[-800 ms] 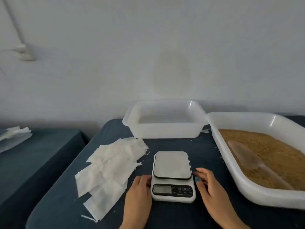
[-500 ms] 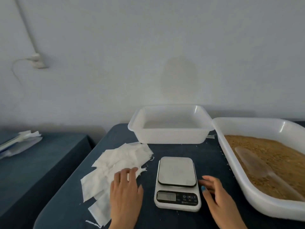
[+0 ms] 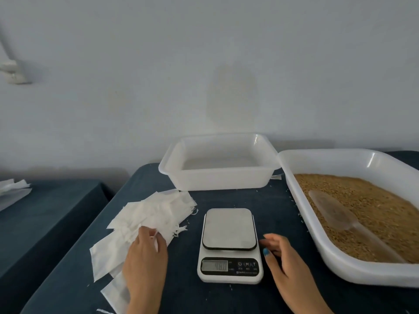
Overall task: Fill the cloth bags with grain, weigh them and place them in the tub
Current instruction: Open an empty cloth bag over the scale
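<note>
A pile of flat white cloth bags [image 3: 145,220] lies on the dark blue table left of a small white kitchen scale [image 3: 229,243]. My left hand [image 3: 145,257] is on the pile, its fingers curled and pinching the edge of one bag. My right hand [image 3: 281,259] hovers just right of the scale, fingers relaxed, holding nothing. A large white tub [image 3: 335,252] at the right holds brown grain [image 3: 374,214] with a clear plastic scoop [image 3: 335,214] lying in it. A smaller white tub [image 3: 217,177] stands behind the scale with nothing in it.
A second dark-covered table [image 3: 45,218] stands to the left across a gap, with white cloth [image 3: 11,189] at its far edge. A white wall rises right behind the tubs. Loose grains dot the table near the grain tub.
My left hand left the scale's left side, moved onto the bag pile and now pinches a bag. My right hand drew slightly away from the scale.
</note>
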{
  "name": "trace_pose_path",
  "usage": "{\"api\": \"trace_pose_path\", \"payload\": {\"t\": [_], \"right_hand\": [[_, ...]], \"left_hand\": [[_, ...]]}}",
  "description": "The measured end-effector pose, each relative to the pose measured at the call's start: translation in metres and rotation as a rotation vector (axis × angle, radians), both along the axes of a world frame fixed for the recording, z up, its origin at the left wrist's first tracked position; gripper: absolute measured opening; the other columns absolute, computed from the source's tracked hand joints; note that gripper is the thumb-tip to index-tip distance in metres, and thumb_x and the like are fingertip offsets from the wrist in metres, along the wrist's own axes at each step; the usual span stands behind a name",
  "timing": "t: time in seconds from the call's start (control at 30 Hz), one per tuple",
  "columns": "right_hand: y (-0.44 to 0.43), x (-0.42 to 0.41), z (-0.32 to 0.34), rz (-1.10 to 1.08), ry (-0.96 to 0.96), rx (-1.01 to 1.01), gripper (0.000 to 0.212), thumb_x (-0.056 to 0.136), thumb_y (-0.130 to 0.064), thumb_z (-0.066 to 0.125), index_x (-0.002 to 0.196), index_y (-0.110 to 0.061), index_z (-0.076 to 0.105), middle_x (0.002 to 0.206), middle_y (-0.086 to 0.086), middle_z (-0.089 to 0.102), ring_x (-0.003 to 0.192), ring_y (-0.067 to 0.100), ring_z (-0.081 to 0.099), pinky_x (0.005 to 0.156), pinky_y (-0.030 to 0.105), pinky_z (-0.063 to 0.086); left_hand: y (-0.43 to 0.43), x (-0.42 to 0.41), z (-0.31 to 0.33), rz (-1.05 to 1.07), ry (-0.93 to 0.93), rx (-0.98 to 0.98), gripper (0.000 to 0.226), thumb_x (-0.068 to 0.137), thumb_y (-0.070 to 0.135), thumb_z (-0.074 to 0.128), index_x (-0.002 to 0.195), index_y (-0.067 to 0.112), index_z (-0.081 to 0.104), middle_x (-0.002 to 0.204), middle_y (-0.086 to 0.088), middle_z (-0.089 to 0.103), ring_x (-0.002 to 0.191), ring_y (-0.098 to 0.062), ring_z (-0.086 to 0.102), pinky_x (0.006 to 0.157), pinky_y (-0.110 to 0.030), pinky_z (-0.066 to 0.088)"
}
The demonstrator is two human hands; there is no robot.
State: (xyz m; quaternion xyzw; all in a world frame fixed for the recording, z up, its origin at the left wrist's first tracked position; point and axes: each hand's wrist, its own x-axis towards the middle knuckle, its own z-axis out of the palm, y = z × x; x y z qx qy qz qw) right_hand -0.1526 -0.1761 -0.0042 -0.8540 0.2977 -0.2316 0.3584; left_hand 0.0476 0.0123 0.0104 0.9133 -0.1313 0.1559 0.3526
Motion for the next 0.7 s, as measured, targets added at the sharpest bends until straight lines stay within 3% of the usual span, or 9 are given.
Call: {"api": "trace_pose_path", "payload": {"t": [0.17, 0.3, 0.4, 0.5, 0.6, 0.7], "right_hand": [[0.000, -0.001, 0.000, 0.011, -0.054, 0.004, 0.033, 0.099, -0.028, 0.052, 0.130, -0.033, 0.044, 0.119, -0.027, 0.053, 0.111, -0.010, 0.051, 0.089, 0.005, 0.037], [0.004, -0.001, -0.002, 0.000, -0.141, 0.025, 0.032, 0.097, -0.022, 0.055, 0.126, -0.034, 0.047, 0.125, -0.023, 0.054, 0.114, -0.007, 0.052, 0.100, 0.017, 0.044], [0.003, -0.002, 0.004, 0.030, -0.285, 0.022, 0.030, 0.095, -0.019, 0.057, 0.120, -0.035, 0.053, 0.120, -0.025, 0.057, 0.115, -0.005, 0.054, 0.098, 0.020, 0.046], [0.005, 0.000, 0.007, 0.126, -0.363, 0.055, 0.029, 0.096, -0.028, 0.056, 0.124, -0.033, 0.055, 0.120, -0.022, 0.058, 0.116, 0.002, 0.056, 0.096, 0.021, 0.047], [0.008, 0.004, 0.009, 0.208, -0.410, 0.260, 0.036, 0.095, -0.045, 0.055, 0.128, -0.033, 0.055, 0.121, -0.013, 0.063, 0.113, 0.008, 0.061, 0.093, 0.030, 0.052], [0.003, 0.009, 0.011, 0.224, -0.482, 0.397, 0.033, 0.097, -0.042, 0.053, 0.125, -0.027, 0.059, 0.116, -0.008, 0.069, 0.109, 0.010, 0.065, 0.087, 0.024, 0.054]], "left_hand": [[0.002, -0.001, 0.012, -0.037, -0.081, -0.218, 0.013, 0.102, 0.021, 0.045, 0.095, 0.017, 0.035, 0.064, -0.004, 0.055, 0.058, -0.034, 0.054, 0.057, -0.044, 0.043], [-0.007, -0.021, 0.030, -0.136, -0.063, -0.417, 0.017, 0.103, 0.023, 0.045, 0.096, 0.030, 0.032, 0.066, 0.007, 0.054, 0.058, -0.017, 0.053, 0.053, -0.036, 0.037], [-0.026, -0.045, 0.039, -0.293, 0.083, -0.608, 0.021, 0.101, 0.023, 0.052, 0.097, 0.037, 0.037, 0.061, 0.004, 0.062, 0.058, -0.015, 0.060, 0.052, -0.028, 0.041], [-0.048, -0.067, 0.036, -0.483, 0.361, -0.760, 0.019, 0.094, 0.025, 0.064, 0.105, 0.034, 0.052, 0.086, 0.008, 0.074, 0.074, -0.008, 0.071, 0.061, -0.020, 0.055], [-0.065, -0.082, 0.028, -0.627, 0.479, -0.694, 0.024, 0.089, 0.026, 0.070, 0.109, 0.032, 0.058, 0.089, 0.007, 0.076, 0.080, -0.012, 0.074, 0.068, -0.027, 0.059], [-0.075, -0.086, 0.022, -0.683, 0.468, -0.634, 0.024, 0.087, 0.028, 0.071, 0.108, 0.032, 0.059, 0.084, 0.002, 0.076, 0.077, -0.016, 0.074, 0.067, -0.027, 0.059]]}}
